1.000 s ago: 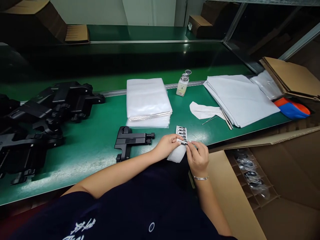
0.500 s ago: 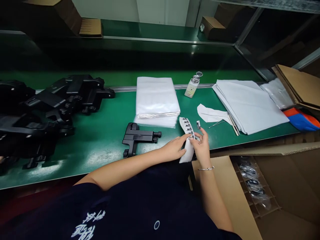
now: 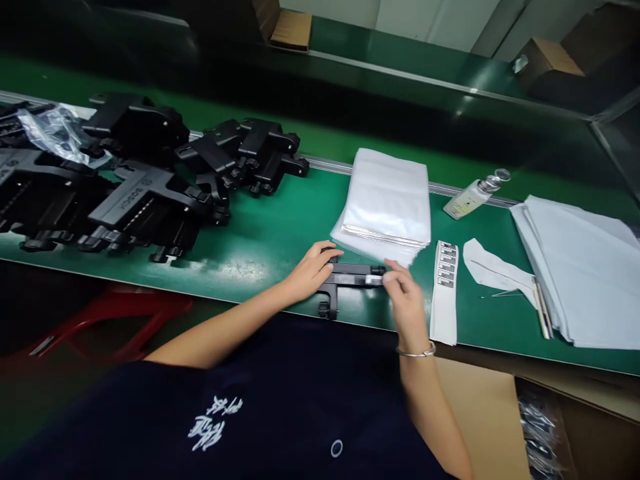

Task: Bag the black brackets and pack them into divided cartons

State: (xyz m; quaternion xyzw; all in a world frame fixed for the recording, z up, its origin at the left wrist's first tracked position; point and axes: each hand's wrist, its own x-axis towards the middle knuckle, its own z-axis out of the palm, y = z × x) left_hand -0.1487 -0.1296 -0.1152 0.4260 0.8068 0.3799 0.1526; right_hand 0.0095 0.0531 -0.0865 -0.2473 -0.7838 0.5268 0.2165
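A black plastic bracket [image 3: 350, 275] with knobs lies on the green bench in front of me. My left hand [image 3: 311, 272] grips its left end, fingers bent over the top. At the bracket's right part, my right hand [image 3: 405, 300] pinches a small label sticker [image 3: 373, 280] between thumb and fingers. The label is over or against the bracket's face; I cannot tell whether it touches. To the right of my right hand, a white strip of printed labels [image 3: 444, 293] lies on the bench.
Several black brackets [image 3: 135, 200] crowd the left side. Behind my hands is a stack of clear plastic bags [image 3: 387, 193]. A bottle [image 3: 470, 200], a white cloth [image 3: 495, 263], thin sticks [image 3: 543, 310] and white sheets [image 3: 585, 267] are on the right. An open carton [image 3: 480, 400] stands below the edge.
My hands have left the label strip, which now lies on the bench. The left has moved onto the bracket, and the right has brought a label to it. My view has swung left.
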